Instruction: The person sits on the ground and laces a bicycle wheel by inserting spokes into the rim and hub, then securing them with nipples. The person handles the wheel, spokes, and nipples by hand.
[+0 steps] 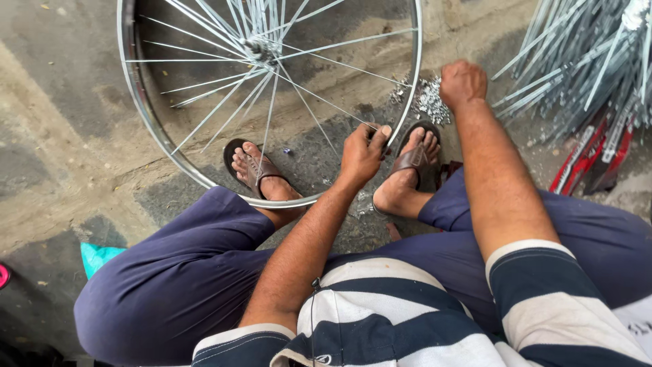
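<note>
A silver bicycle wheel rim (139,88) with thin spokes lies flat on the ground in front of me, its hub (255,46) near the top. My left hand (363,151) pinches the end of a spoke at the rim's lower right edge. My right hand (463,83) is closed and reaches into a small pile of shiny spoke nipples (429,102) just outside the rim. Whether it holds any is hidden. My sandalled feet (257,168) rest under and beside the rim.
A large bundle of loose silver spokes (584,61) lies at the upper right, with red packets (577,160) beneath it. The ground is rough concrete. A teal scrap (98,257) lies at the lower left.
</note>
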